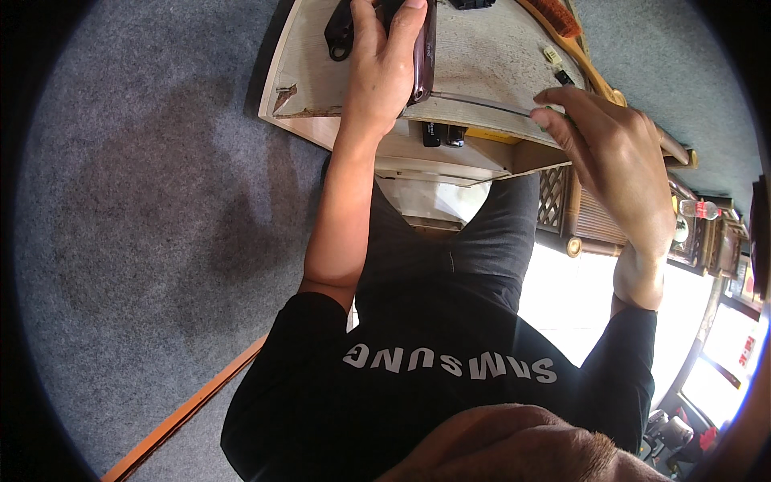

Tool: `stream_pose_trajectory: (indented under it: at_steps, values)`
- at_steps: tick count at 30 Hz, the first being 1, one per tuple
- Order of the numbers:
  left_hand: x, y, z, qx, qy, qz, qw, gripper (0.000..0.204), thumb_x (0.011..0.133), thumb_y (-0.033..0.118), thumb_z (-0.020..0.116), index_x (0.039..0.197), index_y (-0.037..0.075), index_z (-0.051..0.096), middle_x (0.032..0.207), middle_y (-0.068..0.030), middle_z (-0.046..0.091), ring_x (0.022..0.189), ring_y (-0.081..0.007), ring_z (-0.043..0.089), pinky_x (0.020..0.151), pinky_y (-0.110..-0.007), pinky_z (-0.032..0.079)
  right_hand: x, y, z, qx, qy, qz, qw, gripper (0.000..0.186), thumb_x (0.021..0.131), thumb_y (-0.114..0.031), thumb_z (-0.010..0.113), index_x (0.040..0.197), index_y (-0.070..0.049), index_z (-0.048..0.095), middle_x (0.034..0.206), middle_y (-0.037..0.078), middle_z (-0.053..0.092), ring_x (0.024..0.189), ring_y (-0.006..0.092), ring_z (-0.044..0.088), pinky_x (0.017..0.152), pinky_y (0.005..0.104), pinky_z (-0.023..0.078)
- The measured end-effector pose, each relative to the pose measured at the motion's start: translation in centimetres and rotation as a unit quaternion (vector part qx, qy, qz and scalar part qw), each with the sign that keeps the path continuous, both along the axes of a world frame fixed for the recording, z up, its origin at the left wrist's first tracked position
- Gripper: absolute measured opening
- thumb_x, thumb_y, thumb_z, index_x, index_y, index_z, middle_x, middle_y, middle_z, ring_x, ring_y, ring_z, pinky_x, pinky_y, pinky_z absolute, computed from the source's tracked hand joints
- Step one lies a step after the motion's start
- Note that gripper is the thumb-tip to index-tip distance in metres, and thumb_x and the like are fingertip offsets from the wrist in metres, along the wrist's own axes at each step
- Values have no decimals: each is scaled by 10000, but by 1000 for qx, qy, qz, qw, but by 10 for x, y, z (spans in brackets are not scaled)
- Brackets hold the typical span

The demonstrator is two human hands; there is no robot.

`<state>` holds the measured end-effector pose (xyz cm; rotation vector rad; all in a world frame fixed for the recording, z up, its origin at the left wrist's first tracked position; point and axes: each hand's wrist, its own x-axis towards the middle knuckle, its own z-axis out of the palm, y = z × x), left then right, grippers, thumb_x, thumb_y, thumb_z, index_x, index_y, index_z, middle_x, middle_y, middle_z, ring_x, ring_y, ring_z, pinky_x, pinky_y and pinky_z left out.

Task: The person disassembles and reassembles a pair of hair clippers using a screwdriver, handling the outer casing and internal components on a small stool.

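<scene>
My left hand (377, 84) is wrapped round a dark maroon handheld device (426, 56) above a pale wooden desktop (490, 56) with a worn front edge. My right hand (606, 149) pinches a thin metal screwdriver (482, 103); its shaft runs leftward to the device's lower corner, and the fingers largely hide the handle. A black object (339, 32) with a loop lies beside my left hand. An orange-bristled wooden brush (562, 20) rests at the right, near two small pieces (552, 55).
An open drawer (490, 161) below the desktop holds black items (434, 135) and something yellow. Bamboo furniture (602, 217) with a plastic bottle (695, 209) stands at the right. Grey felt-like surface (144, 201) spreads across the left. My legs (506, 225) are under the desk.
</scene>
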<state>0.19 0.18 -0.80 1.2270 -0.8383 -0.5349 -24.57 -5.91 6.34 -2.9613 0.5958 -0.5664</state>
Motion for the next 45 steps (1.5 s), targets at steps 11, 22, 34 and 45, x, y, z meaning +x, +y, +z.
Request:
stream_pose_trajectory:
  at_steps: [11,22,34,45]
  values:
    - [-1,2,3,-4,14,-13,1000,339,1098,338,585,1305,70,566,1115,-46,595,969,-130,523,850,-287,451,-2,3,5,-48,11,22,999,306,966,-341,742,950,-44,673,797,83,750,686,244,764,592,376,580]
    - [-1,0,2,-1,24,-15,1000,348,1098,333,581,1314,62,553,1123,-55,604,968,-130,531,847,-284,453,0,1,-1,-25,5,12,1000,362,1022,-374,667,882,-43,703,754,96,745,615,265,738,574,375,564]
    - [5,6,0,-72,127,-40,989,328,1102,415,519,1114,90,478,801,-95,617,548,-160,610,466,-344,549,3,-54,-3,27,-117,9,993,449,966,-462,769,1035,-19,760,660,65,658,509,155,612,519,323,473]
    - [6,6,0,-81,124,-40,988,342,1102,424,525,1110,87,473,846,-84,614,594,-158,625,474,-346,557,131,-81,5,131,-58,-59,988,331,921,-262,707,1073,27,763,951,307,735,946,453,736,844,507,579]
